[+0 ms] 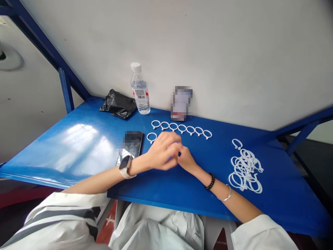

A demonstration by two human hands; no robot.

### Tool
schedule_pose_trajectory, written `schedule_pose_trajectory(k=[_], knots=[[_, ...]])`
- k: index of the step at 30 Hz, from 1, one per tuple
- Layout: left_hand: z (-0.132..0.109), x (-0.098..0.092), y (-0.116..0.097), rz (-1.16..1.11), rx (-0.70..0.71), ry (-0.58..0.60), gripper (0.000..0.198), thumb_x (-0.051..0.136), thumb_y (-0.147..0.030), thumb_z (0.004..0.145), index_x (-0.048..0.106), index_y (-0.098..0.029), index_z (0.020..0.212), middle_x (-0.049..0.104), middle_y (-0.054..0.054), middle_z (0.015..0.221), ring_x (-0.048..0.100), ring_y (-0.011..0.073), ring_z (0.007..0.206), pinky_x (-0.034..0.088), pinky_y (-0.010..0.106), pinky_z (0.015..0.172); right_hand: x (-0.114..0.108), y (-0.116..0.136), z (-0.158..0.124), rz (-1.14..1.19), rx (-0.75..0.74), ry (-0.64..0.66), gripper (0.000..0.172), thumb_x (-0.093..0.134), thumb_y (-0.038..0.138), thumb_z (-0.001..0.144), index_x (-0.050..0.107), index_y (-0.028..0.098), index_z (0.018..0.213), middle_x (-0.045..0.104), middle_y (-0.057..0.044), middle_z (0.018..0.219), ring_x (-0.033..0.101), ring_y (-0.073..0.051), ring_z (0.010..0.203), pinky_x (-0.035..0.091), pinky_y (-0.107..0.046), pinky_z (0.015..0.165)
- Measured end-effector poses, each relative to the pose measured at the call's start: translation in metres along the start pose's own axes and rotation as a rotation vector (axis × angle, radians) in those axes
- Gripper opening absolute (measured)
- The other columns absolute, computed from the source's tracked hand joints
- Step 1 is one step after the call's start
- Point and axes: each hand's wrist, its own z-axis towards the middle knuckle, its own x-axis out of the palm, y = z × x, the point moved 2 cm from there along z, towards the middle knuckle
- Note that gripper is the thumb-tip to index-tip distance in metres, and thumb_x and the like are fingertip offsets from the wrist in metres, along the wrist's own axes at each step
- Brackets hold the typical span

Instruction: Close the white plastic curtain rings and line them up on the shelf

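My left hand [165, 151] and my right hand [185, 158] meet over the middle of the blue table. The fingers of both are curled and pressed together; whatever lies between them is hidden. Behind my hands, several white rings [190, 130] with small tabs form a row. One more white ring [151, 138] lies in front of the row's left end, beside my left hand. To the right is a tangled pile of white rings [244, 170], with a single ring [237, 143] at its upper edge.
A phone [134, 144] lies left of my left hand. Another phone [181, 103] leans on the wall behind the row. A water bottle [141, 92] and a black plastic bag [118, 104] stand at the back left. Blue metal bars [66, 90] frame the table [52, 152].
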Motion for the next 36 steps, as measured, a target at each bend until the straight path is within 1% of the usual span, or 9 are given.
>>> schedule_pose_trajectory(k=[2, 3, 5, 8, 12, 17, 24, 30, 36], knots=[[0.009, 0.005, 0.015, -0.070, -0.026, -0.014, 0.024, 0.041, -0.027, 0.096, 0.059, -0.019, 0.108, 0.061, 0.014, 0.116, 0.057, 0.0258, 0.108, 0.049, 0.043, 0.095, -0.003, -0.001, -0.002, 0.077, 0.037, -0.005, 0.013, 0.052, 0.027, 0.095, 0.062, 0.020, 0.092, 0.069, -0.002, 0.082, 0.063, -0.015, 0.070, 0.051, -0.026, 0.065], [0.010, 0.006, 0.021, -0.102, -0.058, 0.004, 0.024, 0.039, -0.026, 0.097, 0.058, -0.018, 0.110, 0.061, 0.013, 0.116, 0.057, 0.0250, 0.108, 0.049, 0.042, 0.094, -0.004, -0.001, -0.003, 0.107, 0.059, -0.001, 0.013, 0.053, 0.027, 0.095, 0.062, 0.019, 0.092, 0.070, -0.003, 0.084, 0.065, -0.015, 0.072, 0.053, -0.027, 0.067], [0.007, 0.007, 0.030, -0.140, -0.081, 0.100, 0.023, 0.041, -0.029, 0.098, 0.058, -0.017, 0.109, 0.061, 0.012, 0.114, 0.057, 0.0240, 0.106, 0.049, 0.039, 0.092, -0.008, -0.001, -0.007, 0.117, 0.090, 0.000, 0.013, 0.053, 0.027, 0.095, 0.064, 0.019, 0.093, 0.071, -0.003, 0.085, 0.065, -0.015, 0.073, 0.053, -0.027, 0.068], [-0.002, 0.009, 0.032, -0.156, -0.062, 0.248, 0.025, 0.045, -0.035, 0.099, 0.061, -0.017, 0.107, 0.061, 0.012, 0.116, 0.057, 0.0241, 0.103, 0.050, 0.038, 0.089, -0.014, -0.001, -0.013, 0.102, 0.110, -0.008, 0.014, 0.055, 0.029, 0.096, 0.064, 0.019, 0.094, 0.071, -0.003, 0.085, 0.065, -0.014, 0.072, 0.053, -0.027, 0.068], [-0.010, 0.016, 0.030, -0.174, -0.057, 0.312, 0.031, 0.047, -0.041, 0.100, 0.064, -0.016, 0.106, 0.060, 0.013, 0.119, 0.059, 0.0249, 0.102, 0.051, 0.039, 0.086, -0.021, -0.002, -0.018, 0.111, 0.127, -0.014, 0.012, 0.055, 0.028, 0.096, 0.064, 0.020, 0.096, 0.072, -0.003, 0.090, 0.067, -0.014, 0.074, 0.055, -0.027, 0.070], [-0.015, 0.024, 0.032, -0.144, -0.040, 0.349, 0.037, 0.041, -0.043, 0.105, 0.066, -0.016, 0.109, 0.060, 0.015, 0.121, 0.059, 0.0252, 0.104, 0.049, 0.039, 0.089, -0.025, -0.002, -0.021, 0.081, 0.117, 0.000, 0.012, 0.056, 0.028, 0.096, 0.065, 0.021, 0.099, 0.071, -0.003, 0.091, 0.064, -0.014, 0.073, 0.054, -0.026, 0.068], [-0.015, 0.025, 0.031, -0.117, -0.003, 0.390, 0.037, 0.039, -0.040, 0.105, 0.066, -0.015, 0.109, 0.060, 0.015, 0.119, 0.056, 0.0264, 0.104, 0.046, 0.043, 0.093, -0.023, -0.001, -0.022, 0.047, 0.100, 0.011, 0.011, 0.054, 0.028, 0.096, 0.063, 0.023, 0.099, 0.067, 0.000, 0.086, 0.058, -0.012, 0.066, 0.052, -0.026, 0.067], [-0.015, 0.024, 0.029, -0.061, 0.023, 0.412, 0.037, 0.035, -0.038, 0.106, 0.064, -0.016, 0.112, 0.060, 0.015, 0.119, 0.056, 0.0263, 0.105, 0.046, 0.042, 0.091, -0.022, -0.003, -0.022, 0.046, 0.098, 0.022, 0.013, 0.054, 0.026, 0.095, 0.061, 0.023, 0.106, 0.064, 0.002, 0.081, 0.057, -0.010, 0.065, 0.050, -0.023, 0.066], [-0.015, 0.025, 0.028, -0.046, 0.046, 0.408, 0.036, 0.036, -0.037, 0.106, 0.064, -0.015, 0.115, 0.060, 0.016, 0.121, 0.057, 0.0277, 0.106, 0.046, 0.042, 0.092, -0.023, -0.001, -0.023, 0.009, 0.093, 0.039, 0.016, 0.054, 0.025, 0.096, 0.060, 0.022, 0.110, 0.064, 0.001, 0.083, 0.059, -0.011, 0.066, 0.051, -0.023, 0.066]])
